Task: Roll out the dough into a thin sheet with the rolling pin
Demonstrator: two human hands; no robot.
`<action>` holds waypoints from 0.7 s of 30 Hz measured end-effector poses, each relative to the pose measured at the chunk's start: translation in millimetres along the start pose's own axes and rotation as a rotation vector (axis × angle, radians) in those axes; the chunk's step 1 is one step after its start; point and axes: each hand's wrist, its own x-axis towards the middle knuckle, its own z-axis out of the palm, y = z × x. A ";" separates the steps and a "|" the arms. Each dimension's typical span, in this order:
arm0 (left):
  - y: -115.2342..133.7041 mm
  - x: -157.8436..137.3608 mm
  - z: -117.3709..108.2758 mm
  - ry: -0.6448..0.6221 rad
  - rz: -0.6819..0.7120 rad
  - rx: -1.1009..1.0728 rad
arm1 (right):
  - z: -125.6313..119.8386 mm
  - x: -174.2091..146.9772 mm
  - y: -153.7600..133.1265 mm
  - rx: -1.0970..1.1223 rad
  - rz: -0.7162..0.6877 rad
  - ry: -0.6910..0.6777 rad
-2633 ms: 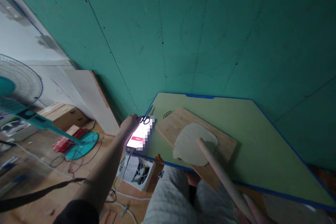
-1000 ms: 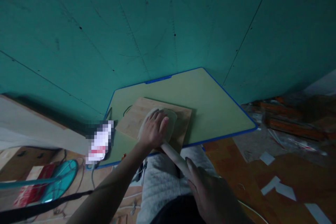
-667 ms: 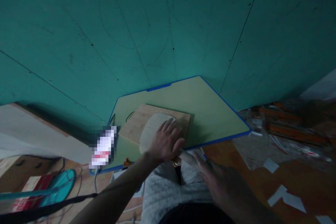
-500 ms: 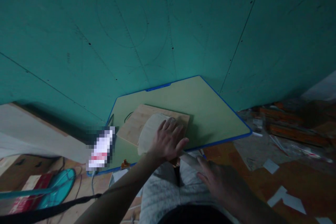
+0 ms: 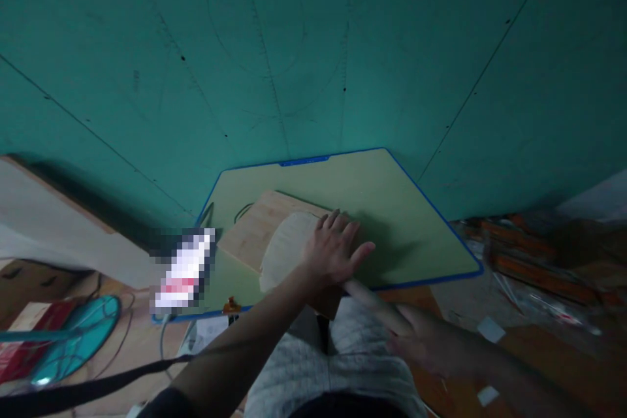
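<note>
Two bare hands work above a lap in pale quilted trousers (image 5: 328, 362). Nearest, the right hand (image 5: 424, 336) has its grip closed around the near end of a rolling pin (image 5: 368, 299), which slants up and away until its far part passes under the left hand (image 5: 333, 251). That left hand lies palm down with fingers and thumb spread; whether its palm presses on the pin or the dough is hidden. Beneath it and to its left, the flattened dough (image 5: 287, 251) rests on a wooden board (image 5: 247, 232), part of it covered by the hand. One corner of the board juts past the near edge of the blue-rimmed worktop (image 5: 392, 209). Left of the board, and apart from it, lies a lit phone (image 5: 183, 271), partly pixelated, with a cable (image 5: 164, 334) at its lower end. Behind everything stands a green wall (image 5: 313, 46) with dark seams.
</note>
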 end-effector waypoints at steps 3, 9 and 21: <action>0.5 -23.9 -3.3 0.071 -0.011 0.013 | 26.5 -2.8 -0.3 -0.552 0.110 0.289; 1.3 -34.8 -4.5 0.069 -0.040 0.026 | 42.6 -3.2 4.1 -0.741 0.132 0.400; 0.6 8.8 4.8 0.021 -0.105 0.010 | -19.5 14.1 5.0 0.257 0.191 -0.297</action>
